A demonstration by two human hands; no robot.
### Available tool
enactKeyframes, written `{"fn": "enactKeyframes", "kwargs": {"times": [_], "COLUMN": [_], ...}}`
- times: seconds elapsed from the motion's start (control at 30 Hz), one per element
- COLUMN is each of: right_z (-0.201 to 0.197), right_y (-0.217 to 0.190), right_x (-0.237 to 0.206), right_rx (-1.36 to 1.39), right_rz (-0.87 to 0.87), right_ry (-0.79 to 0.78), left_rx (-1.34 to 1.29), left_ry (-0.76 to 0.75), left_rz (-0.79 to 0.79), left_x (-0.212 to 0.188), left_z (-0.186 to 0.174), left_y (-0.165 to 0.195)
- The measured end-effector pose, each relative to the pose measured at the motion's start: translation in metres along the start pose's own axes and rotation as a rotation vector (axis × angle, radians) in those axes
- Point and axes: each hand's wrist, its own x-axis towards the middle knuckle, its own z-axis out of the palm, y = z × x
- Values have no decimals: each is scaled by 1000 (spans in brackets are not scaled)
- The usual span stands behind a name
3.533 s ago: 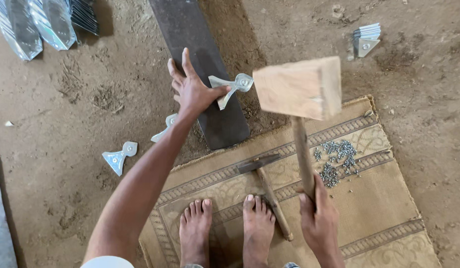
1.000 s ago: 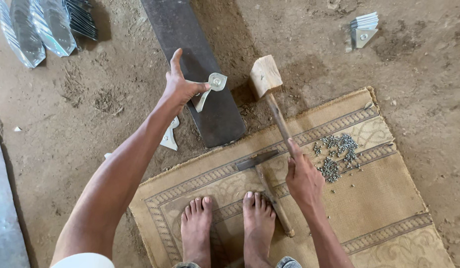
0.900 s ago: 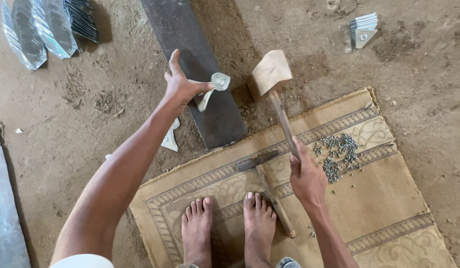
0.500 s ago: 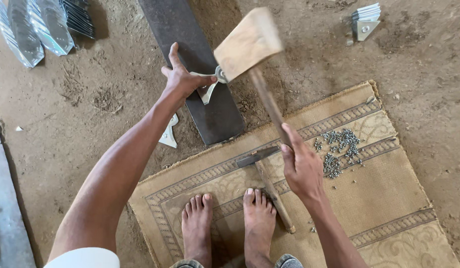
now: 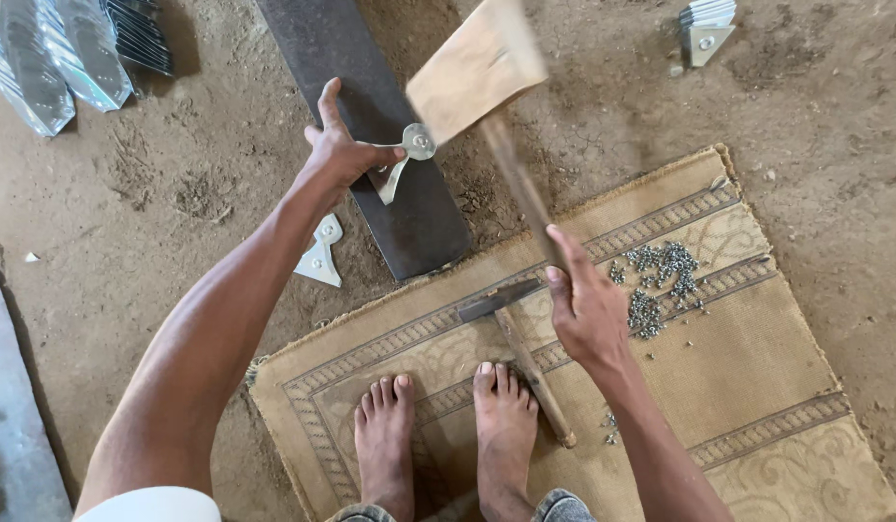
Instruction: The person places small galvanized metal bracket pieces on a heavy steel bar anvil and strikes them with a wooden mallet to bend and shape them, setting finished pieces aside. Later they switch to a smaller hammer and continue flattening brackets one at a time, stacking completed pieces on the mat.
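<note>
My left hand pinches a small shiny metal piece with a round end and holds it flat on a dark steel plate that lies on the dirt floor. My right hand grips the handle of a wooden mallet. The mallet's blurred head is raised above the metal piece, slightly to its right. My bare feet stand on a tan woven mat.
A metal hammer lies on the mat by my right foot. A heap of small rivets sits on the mat to the right. Another shiny piece lies on the dirt. Stacks of metal pieces are top left, more stacked pieces top right.
The mallet came down beside the metal piece and then swung back up; its head is now higher and closer to the camera. My left hand stayed on the piece.
</note>
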Motion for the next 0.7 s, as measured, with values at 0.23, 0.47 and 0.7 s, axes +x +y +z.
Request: {"fn": "enactKeyframes", "kwargs": {"times": [0.23, 0.47, 0.7], "right_z": [-2, 13, 36], "right_y": [4, 30, 73], "right_x": [1, -13, -28], "right_rx": [-43, -124, -307], "right_rz": [-56, -55, 194], "right_ry": [7, 135, -34], "left_rx": [15, 111, -292], "left_ry": [-37, -89, -186], "left_rz": [13, 55, -27], "left_x": [8, 13, 14], "left_z": [-5, -18, -18], "left_y": [-8, -14, -16]}}
